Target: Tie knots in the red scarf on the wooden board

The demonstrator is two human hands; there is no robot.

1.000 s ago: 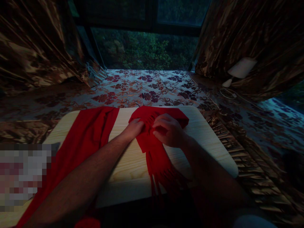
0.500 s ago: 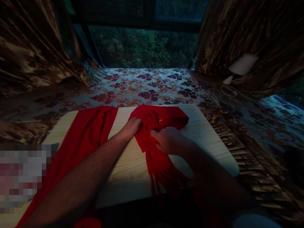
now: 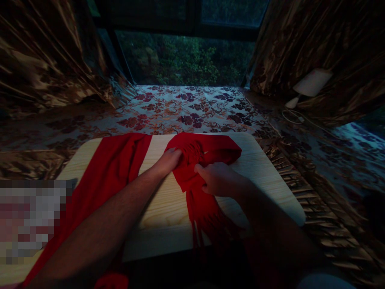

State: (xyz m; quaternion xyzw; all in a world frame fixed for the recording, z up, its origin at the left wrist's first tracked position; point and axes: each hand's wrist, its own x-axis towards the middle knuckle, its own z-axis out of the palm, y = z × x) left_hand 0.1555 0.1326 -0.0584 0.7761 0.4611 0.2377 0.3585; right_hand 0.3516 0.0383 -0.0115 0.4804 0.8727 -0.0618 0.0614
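Observation:
A red fringed scarf [image 3: 207, 141] lies folded over itself in a loop at the middle right of the wooden table [image 3: 162, 208]. One fringed end hangs toward the near edge; another fringe lies on top of the loop. My left hand [image 3: 170, 160] grips the loop's left side, its fingertips hidden under the cloth. On the lower right part of the loop, my right hand [image 3: 221, 178] is closed, with thumb and fingers pinching the scarf. A flat length of red cloth [image 3: 111, 160] runs down the left side of the table, partly beneath my left forearm.
A pixelated patch [image 3: 30, 220] covers something at the table's left edge. Beyond the table lies a flower-patterned cover [image 3: 192, 106] below a window. A small white lamp [image 3: 313, 82] with a cord rests at the right, beside brown curtains [image 3: 300, 36].
The view has shifted slightly, so everything sits a little further right. Both hands keep their hold on the scarf, with almost no movement against it.

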